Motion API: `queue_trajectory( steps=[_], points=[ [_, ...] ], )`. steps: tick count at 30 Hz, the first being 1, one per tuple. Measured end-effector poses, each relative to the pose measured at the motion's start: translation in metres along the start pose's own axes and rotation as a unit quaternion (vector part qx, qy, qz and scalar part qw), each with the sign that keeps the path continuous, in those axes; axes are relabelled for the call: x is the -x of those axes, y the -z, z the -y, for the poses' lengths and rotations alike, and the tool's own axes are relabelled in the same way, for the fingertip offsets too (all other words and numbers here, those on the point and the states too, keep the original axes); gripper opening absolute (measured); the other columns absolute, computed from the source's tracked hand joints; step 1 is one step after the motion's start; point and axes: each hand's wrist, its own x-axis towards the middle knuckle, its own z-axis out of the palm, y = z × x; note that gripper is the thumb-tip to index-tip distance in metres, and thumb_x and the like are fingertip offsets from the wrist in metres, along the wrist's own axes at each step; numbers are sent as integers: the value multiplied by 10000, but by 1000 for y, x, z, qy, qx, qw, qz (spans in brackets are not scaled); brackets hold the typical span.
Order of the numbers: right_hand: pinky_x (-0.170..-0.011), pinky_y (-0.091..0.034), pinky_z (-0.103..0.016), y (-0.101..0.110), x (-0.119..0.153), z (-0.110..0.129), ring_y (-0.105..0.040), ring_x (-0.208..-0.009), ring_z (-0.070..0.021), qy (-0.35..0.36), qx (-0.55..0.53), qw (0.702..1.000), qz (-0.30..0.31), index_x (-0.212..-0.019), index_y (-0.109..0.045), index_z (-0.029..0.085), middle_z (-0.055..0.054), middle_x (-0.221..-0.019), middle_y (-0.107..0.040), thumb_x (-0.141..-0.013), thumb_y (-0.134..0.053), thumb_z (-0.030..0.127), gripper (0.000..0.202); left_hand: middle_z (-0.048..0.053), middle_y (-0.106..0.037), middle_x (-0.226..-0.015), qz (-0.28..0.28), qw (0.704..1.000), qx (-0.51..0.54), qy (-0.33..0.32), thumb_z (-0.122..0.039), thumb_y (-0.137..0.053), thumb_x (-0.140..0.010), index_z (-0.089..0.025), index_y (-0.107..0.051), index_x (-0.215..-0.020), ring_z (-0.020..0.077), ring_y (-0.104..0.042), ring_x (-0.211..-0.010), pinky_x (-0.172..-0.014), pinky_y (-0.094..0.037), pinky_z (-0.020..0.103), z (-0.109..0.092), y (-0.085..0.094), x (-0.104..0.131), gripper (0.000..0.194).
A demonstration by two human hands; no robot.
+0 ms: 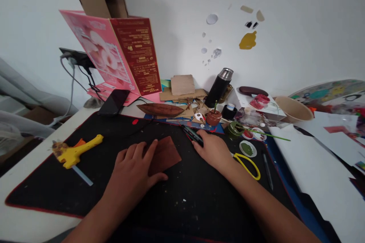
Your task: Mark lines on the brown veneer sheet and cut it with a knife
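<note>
A reddish-brown rectangular piece [168, 155] lies flat on the black mat [182, 216]. My left hand [132, 169] rests over its left part, fingers spread and palm down. To the right, my right hand [212, 148] has its fingers closed around a dark pen-like tool [194, 135] near the mat's back edge. Scissors with yellow handles [248, 165] lie beside my right wrist, their blades mostly hidden. A brown leaf-shaped piece [160, 109] sits behind the mat.
A yellow glue gun [75, 152] lies at the left, a phone [113, 102] behind it. Along the back stand a pink box [99, 51], a black thermos [219, 87] and small paint jars [213, 117]. A dark pen [267, 170] and green paint lid [248, 149] are at the right.
</note>
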Motion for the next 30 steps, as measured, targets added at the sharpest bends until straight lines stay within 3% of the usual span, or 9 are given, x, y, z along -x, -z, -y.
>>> queue_trajectory(
  steps=[4,12,16,21,26,30],
  points=[
    [-805,-554,-393,-2,6,1,-821,-998,-345,25,1,1000,-4,-1309,-708,195,-151,-1104,-851,-1082,-622,396,315,243,-674,-1444,12,999,32,-6,-827,-763,-822,-181,-615,-1561,492,-613,-1314,-1041,-503,618,9,-6,11,993],
    [-757,-537,-390,-9,6,0,-822,-965,-351,33,6,999,-10,-1266,-719,190,-149,-1097,-850,-1068,-630,354,273,127,-618,-1584,0,994,92,-60,-779,-832,-789,-343,-508,-1637,412,-597,-1379,-1128,-482,558,35,-17,43,1007],
    [-770,-540,-384,-9,3,0,-822,-978,-348,26,12,1000,-12,-1250,-716,188,-153,-1108,-849,-1072,-624,341,252,153,-610,-1580,-24,996,86,-27,-683,-806,-852,-299,-526,-1621,428,-583,-1393,-1130,-483,580,38,-21,39,904],
    [-803,-553,-375,-5,0,-1,-820,-1013,-336,18,20,1000,-7,-1267,-712,195,-157,-1140,-844,-1071,-637,343,256,158,-685,-1439,-13,997,73,-15,-643,-746,-908,-302,-536,-1621,415,-637,-1285,-1055,-513,551,34,-20,35,818],
    [-829,-562,-382,-3,-8,-4,-820,-1039,-340,8,19,1000,-11,-1276,-720,188,-161,-1133,-845,-1077,-625,346,272,191,-692,-1399,-4,998,54,-5,-769,-819,-791,-277,-549,-1623,442,-637,-1250,-992,-529,548,21,-20,38,1003],
    [-824,-564,-388,-4,-12,-5,-822,-1025,-347,-3,5,1000,-21,-1293,-724,189,-164,-1112,-846,-1075,-625,345,286,185,-684,-1428,-7,996,89,-10,-825,-833,-741,-296,-550,-1622,436,-643,-1254,-998,-543,551,6,-29,49,1066]
  ],
)
